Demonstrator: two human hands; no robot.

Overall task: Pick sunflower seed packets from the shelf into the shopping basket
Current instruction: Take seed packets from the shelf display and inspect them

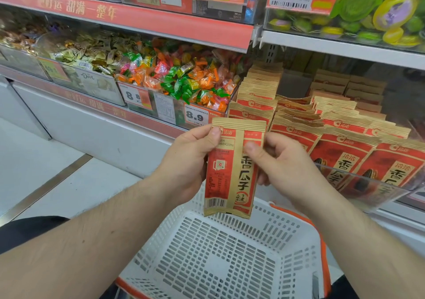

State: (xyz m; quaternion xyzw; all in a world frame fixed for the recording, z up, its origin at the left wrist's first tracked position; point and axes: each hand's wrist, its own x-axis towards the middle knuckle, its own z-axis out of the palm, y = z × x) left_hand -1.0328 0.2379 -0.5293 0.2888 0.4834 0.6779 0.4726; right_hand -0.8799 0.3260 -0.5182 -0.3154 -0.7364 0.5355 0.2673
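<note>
While both hands, left (188,158) and right (282,160), pinch its sides, the packet (230,172) hangs upright above the basket (287,234).

You have one seed packet (232,172) held up at centre, with two hands on it: the left hand (190,160) at nine o'clock and the right hand (282,163) at three o'clock. One white shopping basket (220,252) sits at six o'clock. Four price tags show: 29.8 twice at twelve to one o'clock, 8.8 and 8.9 near centre. The shelved packets (333,123) at two o'clock overlap too much to count.
</note>
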